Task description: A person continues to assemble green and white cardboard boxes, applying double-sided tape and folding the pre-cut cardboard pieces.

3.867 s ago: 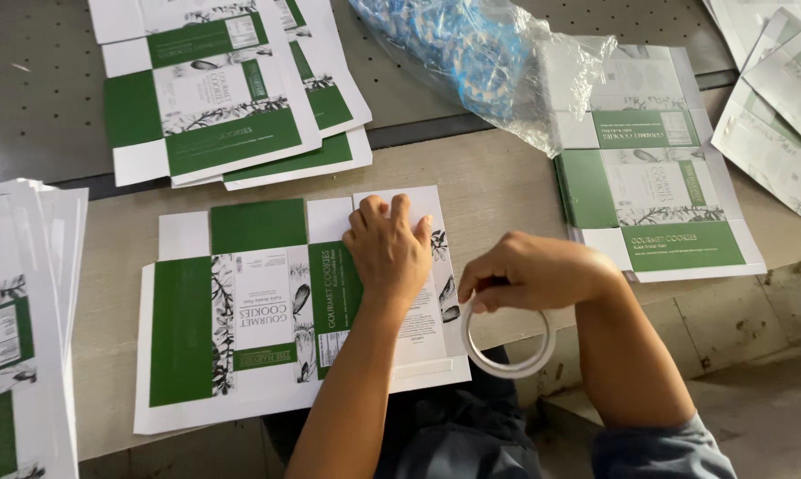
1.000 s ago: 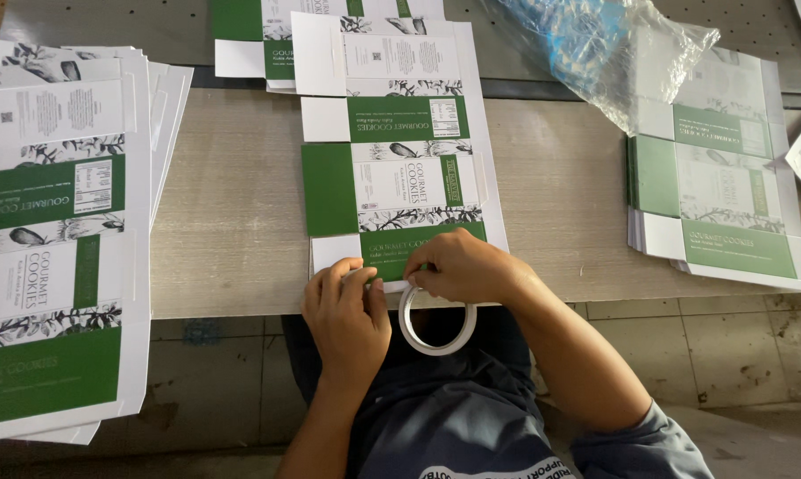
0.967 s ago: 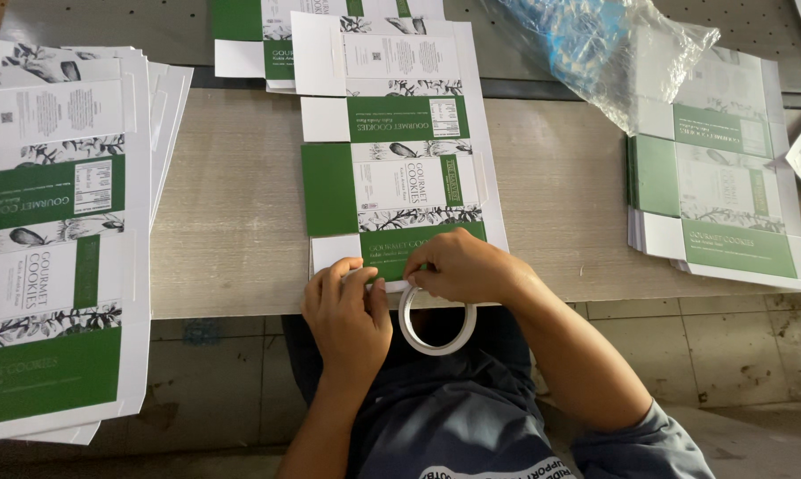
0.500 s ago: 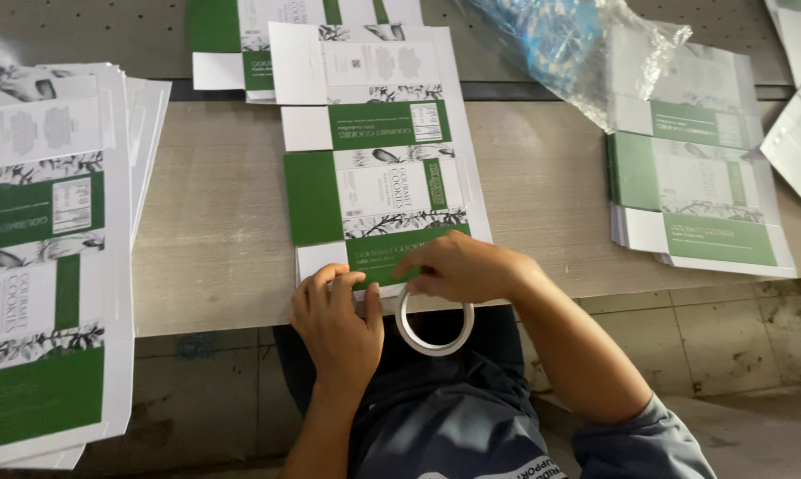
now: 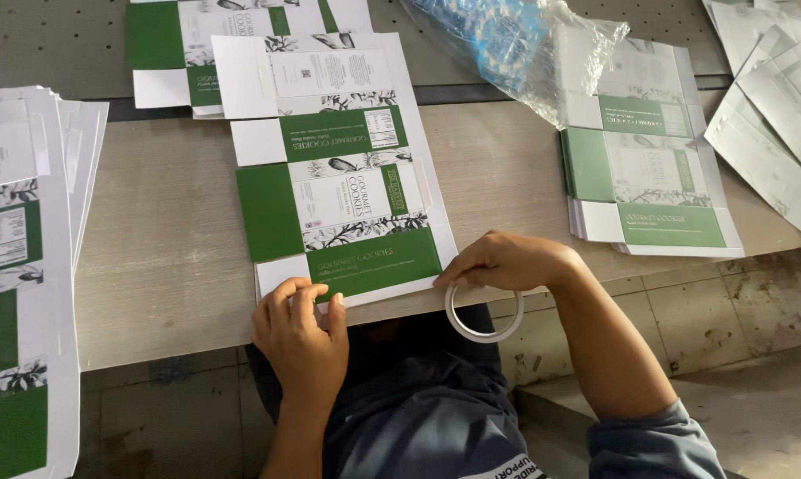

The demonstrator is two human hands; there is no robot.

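A flat, unfolded green-and-white carton blank (image 5: 343, 191) lies lengthwise on the wooden table (image 5: 165, 257), its near edge at the table's front. My left hand (image 5: 301, 333) presses its fingertips on the near-left corner of the blank. My right hand (image 5: 507, 264) holds a white roll of tape (image 5: 482, 312) at the blank's near-right corner; the roll hangs just past the table edge. A thin strip of tape seems to run along the blank's near edge between my hands.
A tall stack of the same blanks (image 5: 23, 266) fills the left side. Another stack (image 5: 648, 182) sits to the right, with loose blanks (image 5: 777, 98) beyond. More blanks (image 5: 196, 49) lie at the back, beside a crumpled clear plastic bag (image 5: 515, 49).
My right hand has drawn the tape roll to the right along the blank's near edge. My left hand stays on the near-left corner. Earlier the blank lay sideways; it now lies lengthwise.
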